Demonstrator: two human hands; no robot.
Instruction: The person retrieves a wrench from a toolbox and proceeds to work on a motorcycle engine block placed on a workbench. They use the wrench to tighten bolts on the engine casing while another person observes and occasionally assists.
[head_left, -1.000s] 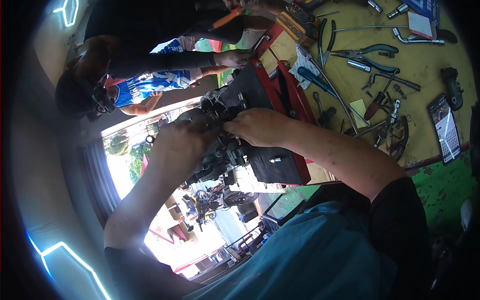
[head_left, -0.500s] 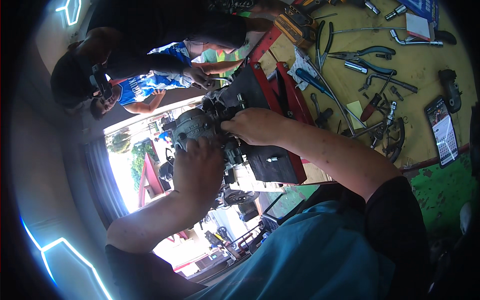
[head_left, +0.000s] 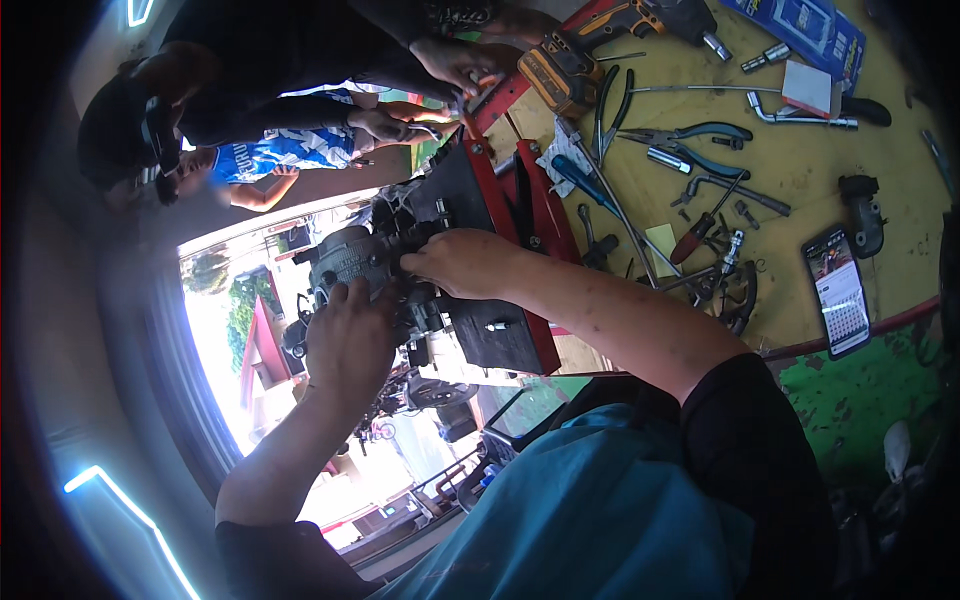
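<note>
A grey metal engine (head_left: 345, 258) sits at the left end of a red stand with a black top (head_left: 492, 335). My left hand (head_left: 350, 335) lies against its near side, with the fingers bent over the casing and their tips partly hidden. From the right, my right hand (head_left: 465, 262) reaches to the engine's right side. Its fingers are pinched together there, and whatever they hold is hidden. A small bolt-like piece (head_left: 497, 327) is on the black top, near my right wrist.
Across the yellow table lie pliers (head_left: 690, 135), a blue-handled screwdriver (head_left: 585, 185), a red-handled screwdriver (head_left: 692, 238), sockets and loose bolts. A cordless impact driver (head_left: 560, 75) lies at the back; a phone (head_left: 838, 290) is at the right. A co-worker's hand (head_left: 455, 65) is beyond the stand.
The whole scene has shifted left in the picture. Both my hands stay at the engine. A co-worker's hand now shows near the red table edge by the impact driver.
</note>
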